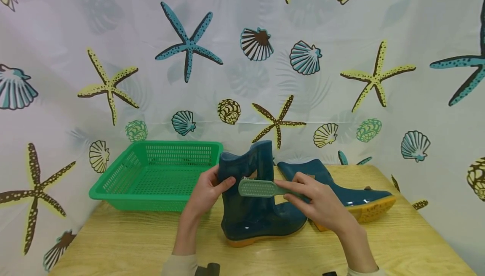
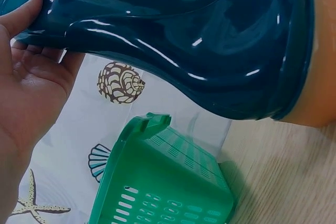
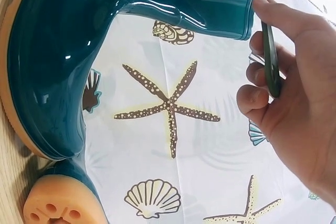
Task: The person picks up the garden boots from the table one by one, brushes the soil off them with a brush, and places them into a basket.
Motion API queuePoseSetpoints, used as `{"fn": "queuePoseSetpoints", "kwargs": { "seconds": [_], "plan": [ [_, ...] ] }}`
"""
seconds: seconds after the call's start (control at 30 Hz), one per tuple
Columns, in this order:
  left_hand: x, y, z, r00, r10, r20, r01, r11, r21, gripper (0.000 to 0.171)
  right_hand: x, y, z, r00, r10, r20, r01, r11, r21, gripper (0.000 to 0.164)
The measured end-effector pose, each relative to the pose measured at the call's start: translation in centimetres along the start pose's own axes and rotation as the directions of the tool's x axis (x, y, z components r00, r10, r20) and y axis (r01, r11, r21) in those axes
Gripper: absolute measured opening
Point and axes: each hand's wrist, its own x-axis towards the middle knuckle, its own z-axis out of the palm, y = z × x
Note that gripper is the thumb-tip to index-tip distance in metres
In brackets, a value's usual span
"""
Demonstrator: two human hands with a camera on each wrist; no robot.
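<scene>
A dark blue-green rubber boot (image 1: 246, 217) with a tan sole stands upright on the table. My left hand (image 1: 206, 189) grips its shaft near the top, with the thumb on the outside; in the left wrist view some fingers pass behind the boot (image 2: 173, 40). My right hand (image 1: 318, 198) holds a pale green brush (image 1: 257, 188) by its handle. The perforated back of the brush head faces me, against or just before the shaft. Pale bristles show at the edge of the right wrist view, where fingers and thumb pinch the brush handle (image 3: 269, 51).
A second matching boot (image 1: 322, 179) lies on its side behind and to the right, its tan sole toward me. On the left sits a green perforated plastic basket (image 1: 155, 203). A curtain with starfish and shells (image 1: 227, 78) hangs behind the wooden table (image 1: 132, 242).
</scene>
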Motion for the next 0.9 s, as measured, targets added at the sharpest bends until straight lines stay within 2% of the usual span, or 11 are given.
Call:
{"fn": "queuePoseSetpoints", "kwargs": {
  "seconds": [0.5, 0.6, 0.7, 0.8, 0.9],
  "plan": [
    [0.08, -0.12, 0.13, 1.000, -0.008, -0.019, 0.008, 1.000, 0.001, 0.034, -0.65, 0.48, -0.23, 0.994, 0.061, 0.094, -0.065, 0.997, 0.037, 0.039],
    [0.04, -0.16, 0.16, 1.000, -0.005, -0.017, 0.005, 1.000, -0.002, 0.034, -0.61, 0.36, -0.43, 0.997, 0.048, 0.057, -0.051, 0.997, 0.061, 0.040],
    [0.02, -0.15, 0.17, 1.000, -0.003, -0.016, 0.003, 1.000, -0.004, 0.034, -0.43, 0.21, -0.63, 1.000, 0.016, -0.013, -0.015, 0.997, 0.076, 0.043],
    [0.02, -0.09, 0.16, 1.000, -0.001, -0.011, 0.001, 1.000, -0.008, 0.034, -0.16, 0.11, -0.72, 0.997, -0.004, -0.077, 0.008, 0.999, 0.054, 0.045],
    [0.04, -0.01, 0.12, 1.000, 0.003, -0.002, -0.003, 1.000, -0.007, 0.034, 0.01, 0.12, -0.65, 0.995, 0.006, -0.102, -0.003, 1.000, 0.025, 0.046]
  ]
}}
